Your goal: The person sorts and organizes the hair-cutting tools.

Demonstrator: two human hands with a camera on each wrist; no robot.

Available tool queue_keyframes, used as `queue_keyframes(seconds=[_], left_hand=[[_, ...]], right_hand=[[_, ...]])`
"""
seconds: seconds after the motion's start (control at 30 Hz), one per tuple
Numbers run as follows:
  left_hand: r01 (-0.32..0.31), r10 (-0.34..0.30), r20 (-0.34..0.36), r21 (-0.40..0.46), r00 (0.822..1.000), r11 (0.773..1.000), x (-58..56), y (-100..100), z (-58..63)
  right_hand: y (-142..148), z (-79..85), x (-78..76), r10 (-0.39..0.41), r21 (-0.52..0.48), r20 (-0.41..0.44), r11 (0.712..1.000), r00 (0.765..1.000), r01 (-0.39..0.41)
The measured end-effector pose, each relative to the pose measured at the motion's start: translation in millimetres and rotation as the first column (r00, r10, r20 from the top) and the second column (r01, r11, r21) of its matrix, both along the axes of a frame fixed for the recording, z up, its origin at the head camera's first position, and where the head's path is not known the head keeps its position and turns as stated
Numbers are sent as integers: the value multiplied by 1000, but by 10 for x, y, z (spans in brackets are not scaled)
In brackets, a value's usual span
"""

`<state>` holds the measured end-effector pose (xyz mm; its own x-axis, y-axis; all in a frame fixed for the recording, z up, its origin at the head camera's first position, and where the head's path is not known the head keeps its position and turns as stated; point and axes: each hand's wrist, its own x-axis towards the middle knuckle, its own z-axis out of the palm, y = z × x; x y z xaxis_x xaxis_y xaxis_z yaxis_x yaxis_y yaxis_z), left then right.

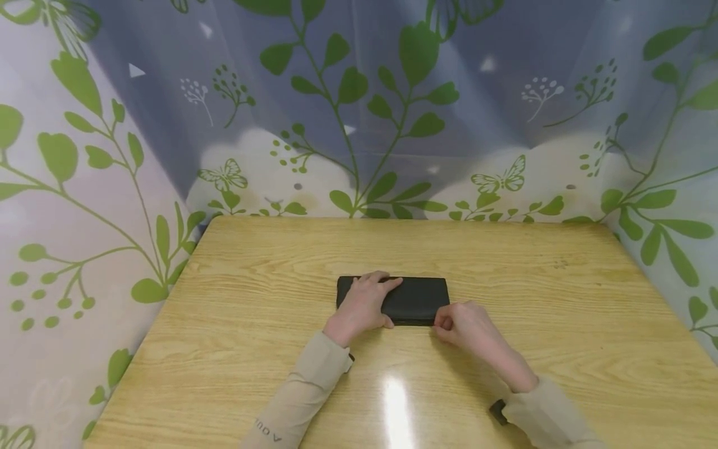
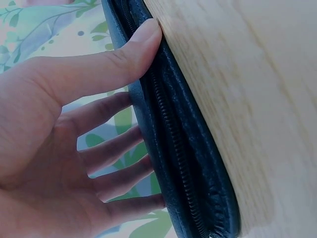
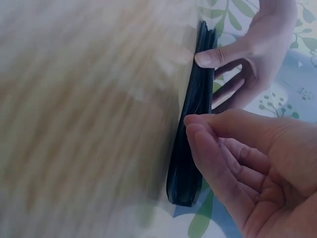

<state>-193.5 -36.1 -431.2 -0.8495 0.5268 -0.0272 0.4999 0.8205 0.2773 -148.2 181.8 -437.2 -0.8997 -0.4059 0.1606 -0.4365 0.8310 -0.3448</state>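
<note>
A long black zip wallet [image 1: 417, 299] lies flat on the wooden table, its zipped edge toward me. My left hand [image 1: 363, 307] holds its left part, fingers spread over the top and thumb against the near edge. The left wrist view shows that thumb pressing beside the dark zipper teeth [image 2: 173, 134]. At the near right corner, my right hand [image 1: 470, 327] pinches thumb and index finger together at the zipper. In the right wrist view the pinching fingertips [image 3: 198, 126] meet the wallet's edge and hide the zipper pull between them.
The light wood tabletop [image 1: 252, 268] extends around the wallet on all sides, with a bright light reflection near the front. A curtain [image 1: 392, 125] with green leaves and butterflies hangs behind the table and along both sides.
</note>
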Motion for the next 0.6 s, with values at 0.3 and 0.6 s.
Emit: queue_keyframes(seconds=[0.3, 0.6], left_hand=[[-10, 10, 8, 0, 1000, 1000, -3, -6, 0], [-12, 12, 11, 2, 1000, 1000, 0, 2, -12]], right_hand=[[-126, 24, -14, 13, 1, 37, 1000, 999, -13], [-212, 11, -27, -4, -5, 85, 1000, 996, 4]])
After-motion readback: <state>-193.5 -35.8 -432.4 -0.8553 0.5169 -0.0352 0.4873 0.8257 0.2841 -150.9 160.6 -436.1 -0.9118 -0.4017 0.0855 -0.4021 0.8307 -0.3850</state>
